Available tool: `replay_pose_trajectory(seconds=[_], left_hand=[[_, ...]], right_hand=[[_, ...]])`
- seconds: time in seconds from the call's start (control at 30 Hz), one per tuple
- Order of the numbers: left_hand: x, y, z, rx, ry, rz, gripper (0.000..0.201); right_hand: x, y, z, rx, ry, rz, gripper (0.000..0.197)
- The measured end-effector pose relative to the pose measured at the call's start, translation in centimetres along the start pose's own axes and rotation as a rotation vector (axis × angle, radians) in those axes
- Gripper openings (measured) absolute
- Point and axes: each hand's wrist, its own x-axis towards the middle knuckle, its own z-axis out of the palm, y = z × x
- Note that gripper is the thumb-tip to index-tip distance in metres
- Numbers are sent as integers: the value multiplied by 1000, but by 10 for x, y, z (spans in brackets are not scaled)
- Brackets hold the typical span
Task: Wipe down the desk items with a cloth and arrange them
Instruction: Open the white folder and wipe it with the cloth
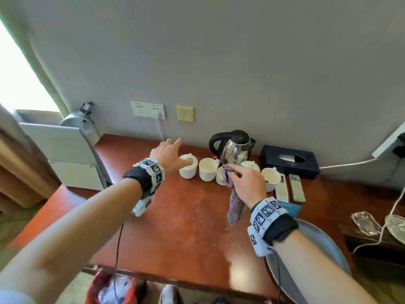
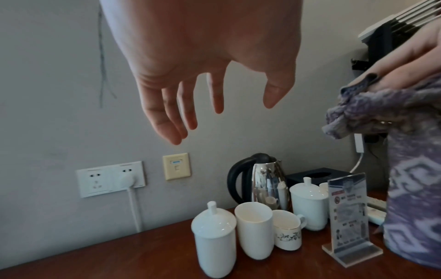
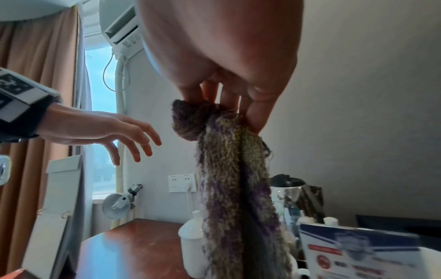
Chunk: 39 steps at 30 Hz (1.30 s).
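In the head view, the left hand [image 1: 169,153] hovers at frame centre over the lidded cup [image 1: 188,166], fingers spread and holding nothing. Right of centre, the right hand [image 1: 246,183] pinches the purple cloth [image 1: 235,205], which hangs down over the red desk [image 1: 186,227]. The cups stand packed together in front of the kettle [image 1: 235,148], so a careless reach could likely tip one into its neighbours. The two remotes [image 1: 289,189] at the right show only here.

The left wrist view shows the open fingers [image 2: 167,120] well above the lidded cup [image 2: 213,239] at lower centre, a gap the head view flattens. It alone shows the acrylic sign [image 2: 349,219] at lower right, just beside the hanging cloth [image 2: 410,188]; a swing of the cloth might knock it over.

The right wrist view shows the thumb and fingers [image 3: 257,113] clamped on the cloth's bunched top [image 3: 193,120] at centre. The cloth hides most of the cups here.
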Motion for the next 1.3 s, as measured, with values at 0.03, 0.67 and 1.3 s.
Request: replay_pose_trajectory(seconds=[0.03,0.67,1.3], left_hand=[[-2,-5,-3,-2,8,-10,68],[-90,-245,-88,-52,199,-332,66],[-6,-349,-125,149,129,-185,53]], right_hand=[[2,-3,2,19,0,6,29],[38,-202,162,171,-194,-203,24],[88,-282,247,194,-192,-147,21]])
